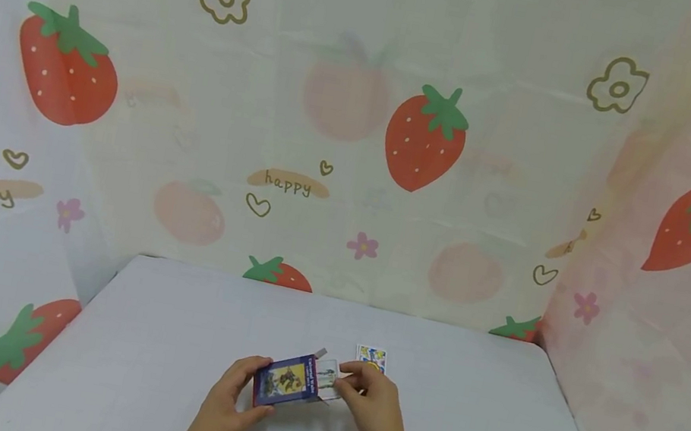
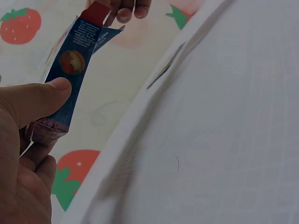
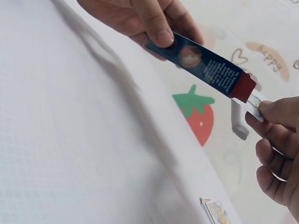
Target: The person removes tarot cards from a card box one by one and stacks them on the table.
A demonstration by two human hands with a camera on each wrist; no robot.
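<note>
My left hand (image 1: 230, 399) grips a dark blue card box (image 1: 286, 381) with a yellow picture on its front, held above the table. In the left wrist view the thumb presses along the narrow side of the box (image 2: 72, 70). The box's right end is open, with its flaps standing out. A few white-edged cards (image 1: 327, 376) stick partway out of that end. Between thumb and fingers my right hand (image 1: 374, 405) pinches the cards' outer end, plain in the right wrist view, where the cards (image 3: 254, 105) show past the red flap.
A small stack of colourful cards (image 1: 371, 357) lies on the white-covered table (image 1: 171, 339), just beyond my right hand. Fabric walls (image 1: 360, 133) printed with strawberries stand at the back and both sides of the table.
</note>
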